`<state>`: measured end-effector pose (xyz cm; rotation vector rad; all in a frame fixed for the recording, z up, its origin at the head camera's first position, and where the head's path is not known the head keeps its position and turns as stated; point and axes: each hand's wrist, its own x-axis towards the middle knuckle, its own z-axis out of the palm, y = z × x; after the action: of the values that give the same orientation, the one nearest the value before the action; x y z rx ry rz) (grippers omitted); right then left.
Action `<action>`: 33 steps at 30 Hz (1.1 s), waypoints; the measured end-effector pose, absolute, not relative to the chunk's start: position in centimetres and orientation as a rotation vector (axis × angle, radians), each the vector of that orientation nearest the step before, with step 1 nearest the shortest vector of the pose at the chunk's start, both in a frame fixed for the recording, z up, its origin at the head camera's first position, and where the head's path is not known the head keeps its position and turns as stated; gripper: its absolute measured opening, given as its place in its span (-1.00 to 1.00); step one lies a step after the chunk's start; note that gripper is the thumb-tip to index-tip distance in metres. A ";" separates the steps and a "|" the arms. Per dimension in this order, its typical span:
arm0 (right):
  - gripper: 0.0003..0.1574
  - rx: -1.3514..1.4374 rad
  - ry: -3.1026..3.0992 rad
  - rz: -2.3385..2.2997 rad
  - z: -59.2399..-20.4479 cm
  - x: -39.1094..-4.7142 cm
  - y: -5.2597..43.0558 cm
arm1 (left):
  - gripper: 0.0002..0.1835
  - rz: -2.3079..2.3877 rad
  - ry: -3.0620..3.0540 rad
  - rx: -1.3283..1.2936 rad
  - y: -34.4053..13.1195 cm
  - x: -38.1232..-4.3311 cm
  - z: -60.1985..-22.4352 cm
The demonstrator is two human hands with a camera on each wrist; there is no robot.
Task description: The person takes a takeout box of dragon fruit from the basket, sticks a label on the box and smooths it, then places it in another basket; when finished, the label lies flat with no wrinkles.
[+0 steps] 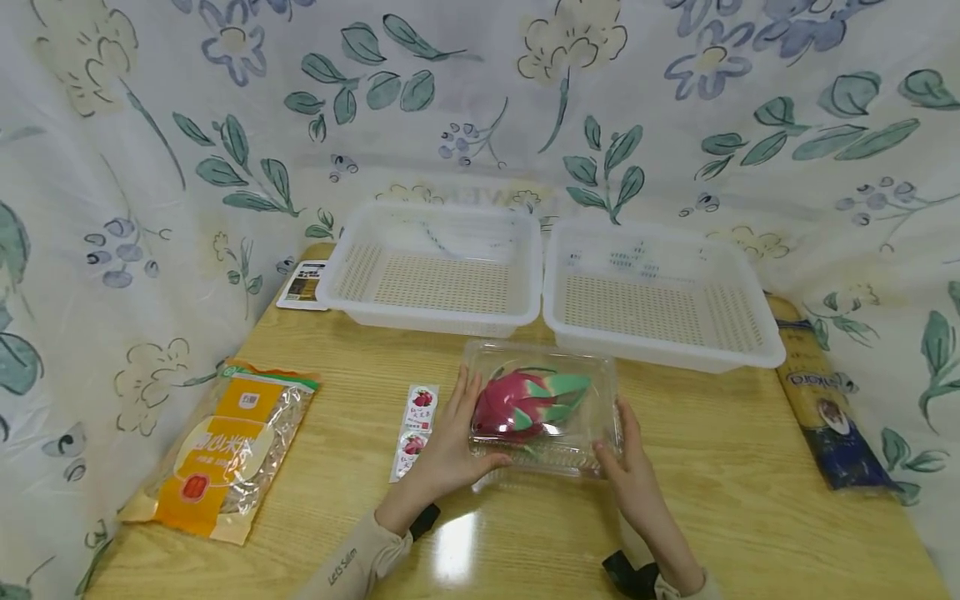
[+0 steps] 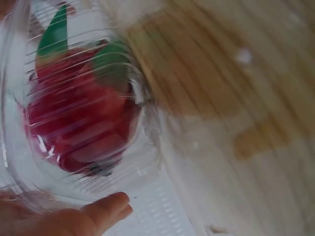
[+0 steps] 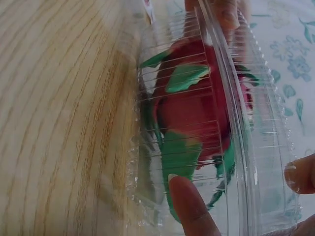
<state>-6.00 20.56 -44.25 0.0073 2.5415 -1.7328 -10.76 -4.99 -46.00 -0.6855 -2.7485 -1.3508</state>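
A clear plastic clamshell box [image 1: 602, 387] holds a red dragon fruit [image 1: 513, 408] with green scales, its lid down. My left hand [image 1: 442, 446] grips the box's left side, fingers along the wall and thumb at the front. On the right side, my right hand [image 1: 630, 467] holds it too, the thumb by the front wall and the fingers along the side. In the right wrist view, my thumb [image 3: 189, 204] lies against the ribbed wall in front of the fruit. The left wrist view shows fingertips [image 2: 110, 206] at the box's edge.
Two white perforated baskets [image 1: 431, 321] [image 1: 652, 354] stand behind the box. A strip of dragon fruit stickers [image 1: 422, 404] lies beside my left hand. An orange food bag [image 1: 225, 454] lies left, a gold and blue packet [image 1: 832, 417] right, and a white-edged packet [image 1: 303, 285] back left.
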 end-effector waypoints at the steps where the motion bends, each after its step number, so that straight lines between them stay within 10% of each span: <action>1: -0.09 0.006 2.551 -1.710 -44.2 -6.0 20.6 | 0.30 -1.363 -2.752 -0.678 -5.0 -10.8 -46.1; 33: -0.19 -0.148 2.655 -1.521 -44.2 -6.1 20.8 | 0.37 -1.770 -2.826 -0.793 -8.8 -12.2 -45.7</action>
<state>-6.06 20.78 -44.17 -0.1479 2.6555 -1.5213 -12.22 -8.83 -45.69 -0.7930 -2.8264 -1.7698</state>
